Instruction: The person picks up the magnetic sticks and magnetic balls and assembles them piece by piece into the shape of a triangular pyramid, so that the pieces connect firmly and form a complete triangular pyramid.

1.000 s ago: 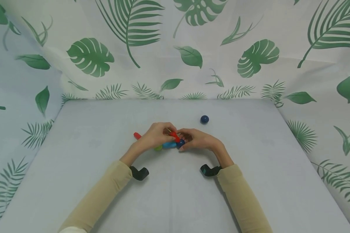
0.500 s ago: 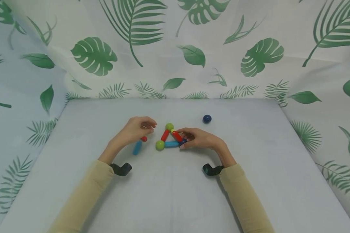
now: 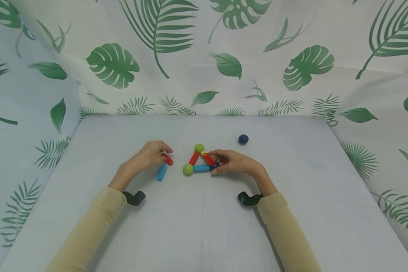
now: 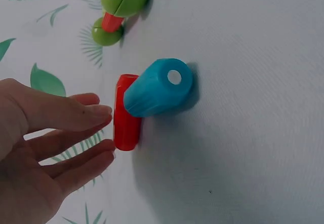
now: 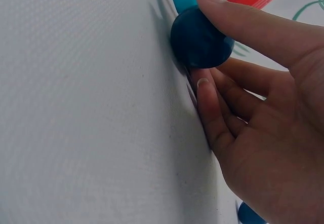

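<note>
In the head view a triangle of toy building sticks and balls lies mid-table. It has a green ball (image 3: 199, 147) at the top, another green ball (image 3: 188, 169) at lower left, two red sticks (image 3: 194, 158) as sides and a light blue stick (image 3: 201, 169) as base. My right hand (image 3: 236, 161) holds its dark blue corner ball (image 5: 200, 39) between thumb and fingers. Left of the triangle, my left hand (image 3: 147, 155) is over a loose red stick (image 4: 126, 112), fingers loosely bent and fingertips right at it. A loose light blue stick (image 4: 159, 87) lies beside that one.
A spare dark blue ball (image 3: 243, 139) sits behind my right hand. Leaf-print cloth (image 3: 176, 83) walls off the back and sides of the white table (image 3: 204, 226). Dark wrist cameras (image 3: 135, 198) stick out inward from both cuffs.
My left hand has let go of the triangle's top and moved left to the loose red stick. My right hand has stayed at the dark blue corner ball.
</note>
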